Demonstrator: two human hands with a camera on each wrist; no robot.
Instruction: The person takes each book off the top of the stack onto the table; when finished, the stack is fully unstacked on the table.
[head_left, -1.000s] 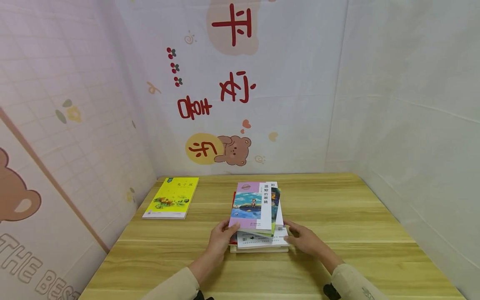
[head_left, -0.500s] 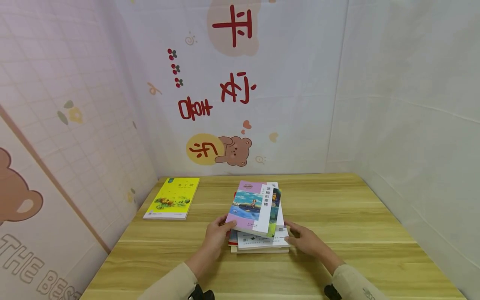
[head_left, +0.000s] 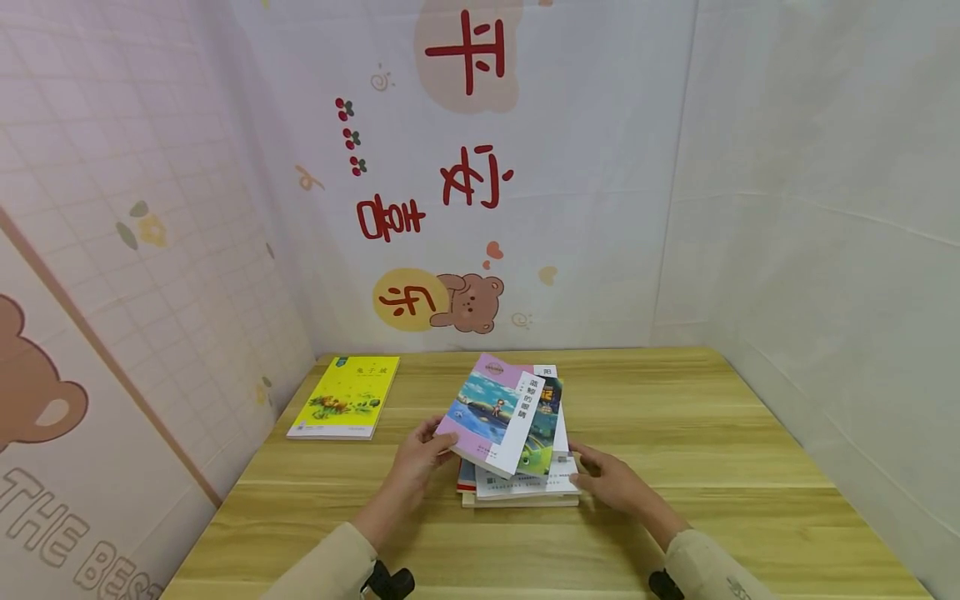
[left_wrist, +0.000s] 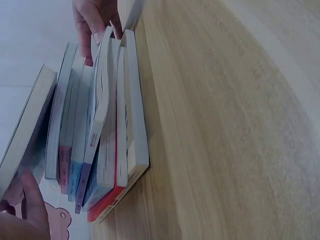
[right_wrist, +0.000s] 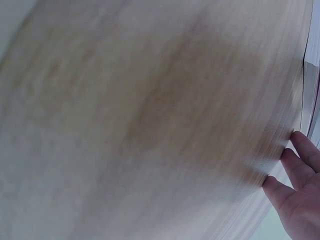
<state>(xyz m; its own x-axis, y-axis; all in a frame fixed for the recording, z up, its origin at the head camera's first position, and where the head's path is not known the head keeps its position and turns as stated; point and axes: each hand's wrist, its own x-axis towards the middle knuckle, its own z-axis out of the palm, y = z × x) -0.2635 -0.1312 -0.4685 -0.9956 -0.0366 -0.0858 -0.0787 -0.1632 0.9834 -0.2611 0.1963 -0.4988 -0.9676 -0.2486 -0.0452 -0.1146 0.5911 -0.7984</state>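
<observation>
My left hand (head_left: 415, 454) pinches the lower left corner of a pink and white book (head_left: 487, 412) with a blue sea picture, thumb on its cover. This book sits askew over the top of a stack. In the left wrist view the held book (left_wrist: 27, 122) leans away from the stacked books (left_wrist: 102, 140), with a gap between. A green illustrated book (head_left: 546, 437) shows beneath it. My right hand (head_left: 611, 481) rests against the stack's right side, its fingers (right_wrist: 297, 170) extended in the right wrist view. Lower down, a white book (head_left: 528, 483) and a red-edged one stick out.
A yellow book (head_left: 345, 400) lies flat at the back left of the wooden table (head_left: 675, 417). Behind the table stands a printed wall cloth (head_left: 600, 208), with further cloth at both sides.
My left hand has drawn the pink and white book to the left and turned it, uncovering more of the green book. The right hand has stayed at the stack's side.
</observation>
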